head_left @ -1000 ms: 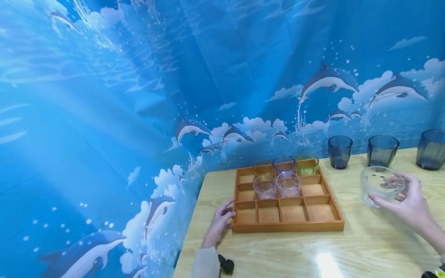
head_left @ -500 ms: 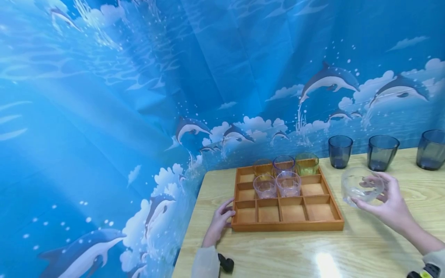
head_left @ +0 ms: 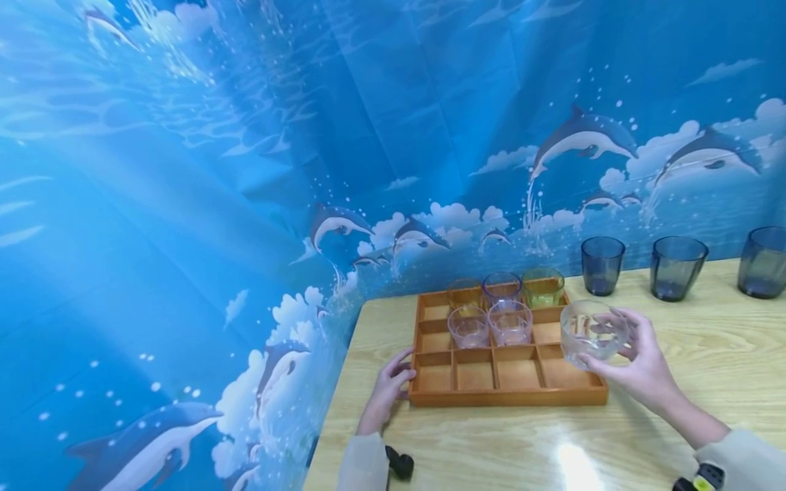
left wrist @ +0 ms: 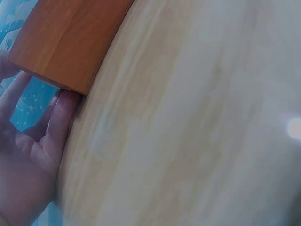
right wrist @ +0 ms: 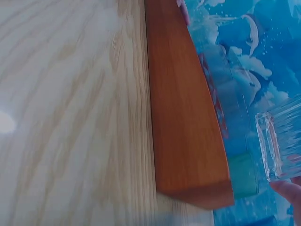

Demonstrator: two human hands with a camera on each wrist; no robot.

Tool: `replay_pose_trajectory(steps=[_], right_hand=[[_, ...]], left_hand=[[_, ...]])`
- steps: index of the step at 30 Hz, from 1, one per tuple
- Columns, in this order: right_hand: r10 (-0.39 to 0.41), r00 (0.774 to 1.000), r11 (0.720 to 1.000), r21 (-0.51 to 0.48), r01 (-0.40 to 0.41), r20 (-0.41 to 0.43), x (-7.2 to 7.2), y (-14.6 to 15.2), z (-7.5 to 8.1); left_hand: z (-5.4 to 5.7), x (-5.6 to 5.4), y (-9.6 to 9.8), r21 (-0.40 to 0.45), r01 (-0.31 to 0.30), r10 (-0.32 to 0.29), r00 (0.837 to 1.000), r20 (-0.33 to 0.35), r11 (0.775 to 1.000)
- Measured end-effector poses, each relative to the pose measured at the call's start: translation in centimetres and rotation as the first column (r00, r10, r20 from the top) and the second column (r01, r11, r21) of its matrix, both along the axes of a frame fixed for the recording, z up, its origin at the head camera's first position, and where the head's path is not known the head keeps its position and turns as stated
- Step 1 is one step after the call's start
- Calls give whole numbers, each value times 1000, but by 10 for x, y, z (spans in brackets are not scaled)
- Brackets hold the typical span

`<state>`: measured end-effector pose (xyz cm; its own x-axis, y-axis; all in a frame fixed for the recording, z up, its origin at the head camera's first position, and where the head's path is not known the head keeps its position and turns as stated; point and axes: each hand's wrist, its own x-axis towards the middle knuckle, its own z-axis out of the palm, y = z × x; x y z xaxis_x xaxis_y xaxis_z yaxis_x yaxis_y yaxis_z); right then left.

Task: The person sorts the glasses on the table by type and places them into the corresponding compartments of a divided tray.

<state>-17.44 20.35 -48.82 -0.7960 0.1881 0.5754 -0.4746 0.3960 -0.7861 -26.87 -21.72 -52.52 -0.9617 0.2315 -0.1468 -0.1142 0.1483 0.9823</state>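
Note:
My right hand (head_left: 645,365) grips a clear glass (head_left: 592,334) by its side, thumb in front and fingers behind, over the right side of the wooden compartment tray (head_left: 510,397). In the right wrist view the ribbed clear glass (right wrist: 282,136) is above the tray's side wall (right wrist: 188,117), at the right edge. My left hand (head_left: 387,389) rests against the tray's left side. The left wrist view shows its fingertips touching the tray's end (left wrist: 66,52). Two pinkish glasses (head_left: 469,327) stand in the tray's middle row; amber, blue-rimmed (head_left: 502,290) and green glasses (head_left: 543,290) stand in the back row.
Three dark blue tumblers (head_left: 603,266) line the table's back right, near the dolphin-printed blue curtain (head_left: 399,170). Pale wood tabletop (head_left: 491,443) extends in front of the tray, with a bright light reflection on it.
My right hand has carried the clear glass leftward, from the tabletop right of the tray to over the tray's right side. The left hand stays against the tray.

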Motion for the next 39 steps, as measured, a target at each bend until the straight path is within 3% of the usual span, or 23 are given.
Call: replay_pose_trajectory(steps=[12,17,21,25,32,39], right_hand=[[155,988,984,-85,-155,-4,-6,-39,-3],[166,986,984,-69,-164,26,-7,-51,-5],[162,986,986,-37,-160,36,-10,-59,-8],[189,982,981,-55,-189,-5,-13,-69,-9],[212,976,977,-34,-211,41,-19,-83,-11],[285,953,958,-62,-280,99,-29,-101,-12]], left_hand=[[1,-1,-1,-4,1,-1,1000,-9,1000],[0,1,-2,-5,-1,1,1000,-6,1000],[-12,-5,-3,-2,-12,12,1000,-16,1000],[-26,-12,-4,-5,-24,24,1000,-19,1000],[-28,-13,-1,-9,-30,29,999,-25,1000],[-27,-12,-2,-19,-42,42,999,-25,999]])
